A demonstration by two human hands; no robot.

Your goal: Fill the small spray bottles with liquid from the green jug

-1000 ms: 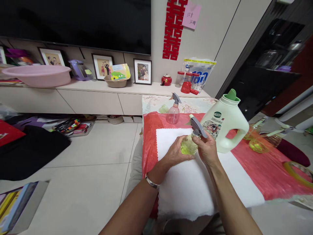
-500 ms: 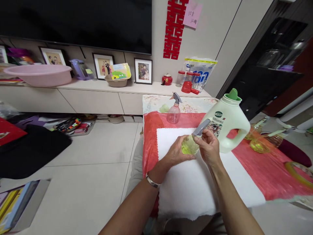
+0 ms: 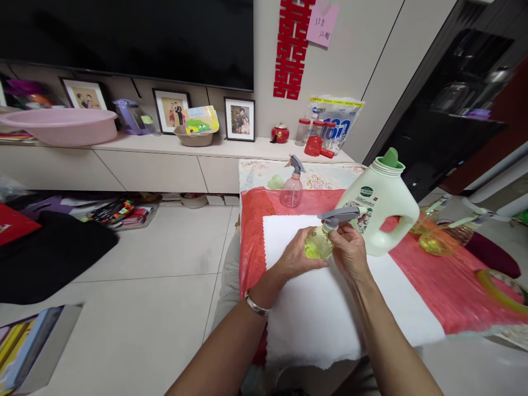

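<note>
A small clear spray bottle (image 3: pixel 317 245) with yellow-green liquid is held over a white cloth (image 3: pixel 313 313). My left hand (image 3: pixel 297 254) wraps round the bottle's body from the left. At its neck, my right hand (image 3: pixel 350 247) grips the collar of the grey spray head (image 3: pixel 339 214), which sits on top with its nozzle towards the right. Just behind my right hand stands a large pale green jug (image 3: pixel 377 206), a green piece (image 3: pixel 390 158) in its mouth. A pink spray bottle (image 3: pixel 292 190) with a grey head stands upright further back.
More spray bottles with yellow liquid (image 3: pixel 438 242) stand at the table's right, beyond a roll of tape (image 3: pixel 501 289). Red plastic (image 3: pixel 433 291) covers the table. On the cabinet behind are jars, a red scoop (image 3: pixel 314 146), a plastic bag (image 3: pixel 340 118) and a pink basin (image 3: pixel 68 125).
The spray head has turned on the bottle's neck, its nozzle swinging to the right. Both hands keep hold of the bottle in nearly the same place. The view has shifted slightly.
</note>
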